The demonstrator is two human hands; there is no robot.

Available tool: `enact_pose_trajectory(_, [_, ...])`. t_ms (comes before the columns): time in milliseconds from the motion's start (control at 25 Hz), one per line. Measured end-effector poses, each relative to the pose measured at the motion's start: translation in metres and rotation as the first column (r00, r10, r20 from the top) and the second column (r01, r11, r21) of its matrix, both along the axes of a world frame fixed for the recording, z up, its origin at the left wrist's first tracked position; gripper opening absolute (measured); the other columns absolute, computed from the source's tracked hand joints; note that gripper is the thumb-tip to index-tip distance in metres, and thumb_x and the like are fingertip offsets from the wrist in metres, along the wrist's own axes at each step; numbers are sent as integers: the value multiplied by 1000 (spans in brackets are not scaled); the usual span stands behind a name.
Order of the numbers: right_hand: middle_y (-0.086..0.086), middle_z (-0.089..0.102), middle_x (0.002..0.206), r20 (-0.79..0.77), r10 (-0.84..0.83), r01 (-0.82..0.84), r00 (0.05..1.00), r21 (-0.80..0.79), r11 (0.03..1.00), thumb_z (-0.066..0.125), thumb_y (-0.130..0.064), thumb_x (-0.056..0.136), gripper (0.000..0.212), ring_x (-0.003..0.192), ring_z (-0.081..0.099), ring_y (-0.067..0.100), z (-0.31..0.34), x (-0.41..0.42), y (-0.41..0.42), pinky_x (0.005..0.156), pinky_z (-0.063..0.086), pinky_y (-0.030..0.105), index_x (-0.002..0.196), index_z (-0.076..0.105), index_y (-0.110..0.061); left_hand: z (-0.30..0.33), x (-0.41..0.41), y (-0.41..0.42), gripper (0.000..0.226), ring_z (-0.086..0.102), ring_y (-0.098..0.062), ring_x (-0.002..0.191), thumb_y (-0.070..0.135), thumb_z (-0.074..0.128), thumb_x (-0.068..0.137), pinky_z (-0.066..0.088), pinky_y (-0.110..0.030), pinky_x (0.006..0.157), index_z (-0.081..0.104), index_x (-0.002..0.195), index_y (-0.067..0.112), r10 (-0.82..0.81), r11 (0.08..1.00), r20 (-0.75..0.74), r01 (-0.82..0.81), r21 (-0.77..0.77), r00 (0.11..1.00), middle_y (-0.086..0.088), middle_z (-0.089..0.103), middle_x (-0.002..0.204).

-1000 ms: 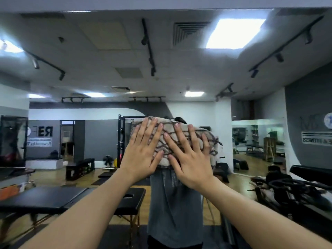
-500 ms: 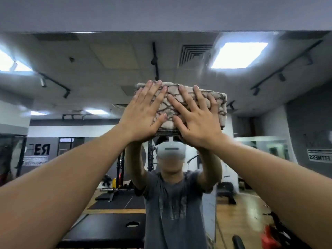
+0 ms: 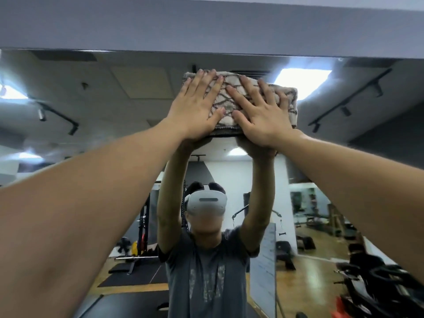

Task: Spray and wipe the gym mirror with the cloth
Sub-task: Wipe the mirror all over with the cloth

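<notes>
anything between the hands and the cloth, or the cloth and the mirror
Nothing visible. The left hand and right hand lie flat on the cloth, fingers spread, pressing it against the mirror near its top edge.

1. Left hand (image 3: pixel 195 109) and right hand (image 3: pixel 263 113) — both bare: no gloves, rings or watch; forearms uncovered all the way to the frame edge.
2. Mirror reflection shows a white headset (image 3: pixel 206 203) with a strap running over dark hair.
3. Grey short-sleeved T-shirt (image 3: pixel 206 283) — crew neck, faded pale print across the chest, lettering too blurred to read.
4. Sleeves end at the upper arm.
</notes>
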State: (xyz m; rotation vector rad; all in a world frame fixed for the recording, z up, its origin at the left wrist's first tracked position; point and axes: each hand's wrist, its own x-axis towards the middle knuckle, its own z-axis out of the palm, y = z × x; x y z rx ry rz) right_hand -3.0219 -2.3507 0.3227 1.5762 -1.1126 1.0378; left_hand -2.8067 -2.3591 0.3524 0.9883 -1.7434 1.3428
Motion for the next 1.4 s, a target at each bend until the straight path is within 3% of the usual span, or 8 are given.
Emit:
enact_pose_trajectory(160, [-12,3,177,-19,13,-14,1000,-39,999,19,-61,104,60,163,3,29,-51,10,-1,125,5,55,163,11,-55,-52,10,3,83,-5,-28,160,62,12,97,-2,-46,130,5,166,17,-26,1000,-12,26,-11,1000,-9,-1,174])
enact_pose_trajectory(360, [-6,10,177,-75,38,-44,996,-77,996,28,-57,105,61,163,7,31,-155,21,-1,126,9,57,165,18,-48,-162,25,8,80,-5,-30,160,58,23,102,5,-51,129,9,165,12,-50,998,-28,50,31,998,-12,0,173])
enact_pose_trajectory(520, [-2,10,177,-106,36,-40,994,-36,999,32,-55,105,64,163,5,31,-239,41,3,126,13,62,166,19,-43,-244,50,11,81,-7,-32,160,54,36,103,11,-55,128,7,165,10,-23,997,-34,26,77,999,-13,-4,173])
enact_pose_trajectory(640, [-1,8,177,-124,26,-25,992,4,1000,35,-55,104,65,163,4,32,-267,68,6,125,15,64,166,20,-43,-275,76,13,80,-3,-32,160,53,35,103,15,-56,127,9,165,9,-49,993,-19,51,103,999,-13,-1,173])
enact_pose_trajectory(800, [-2,9,177,-127,0,1,992,5,1000,29,-57,104,64,163,5,32,-242,99,5,124,14,65,166,20,-44,-249,109,9,79,-1,-32,160,55,30,104,15,-55,127,12,164,8,-59,996,49,56,68,997,-15,2,173])
enact_pose_trajectory(1000, [-5,7,177,-65,2,-2,998,-3,1000,24,-60,103,64,163,4,32,-133,166,-2,126,9,61,165,13,-50,-134,174,-2,80,-2,-29,160,58,24,103,2,-47,130,8,165,12,-5,1000,66,6,-8,998,-13,1,173])
enact_pose_trajectory(1160, [-7,0,178,-15,45,-45,999,-6,999,17,-61,102,63,163,-2,32,-60,237,-1,126,2,60,164,8,-53,-56,243,-1,80,-1,-28,160,61,16,100,3,-48,130,7,166,15,29,999,67,-27,-21,997,-11,2,173])
enact_pose_trajectory(1400, [-2,-5,178,-109,136,-134,985,24,991,23,-57,108,61,162,-9,36,-38,381,1,125,-11,61,166,7,-47,-47,388,12,80,-2,-30,160,62,14,101,4,-52,129,4,166,16,94,995,1,-94,18,996,-10,0,173])
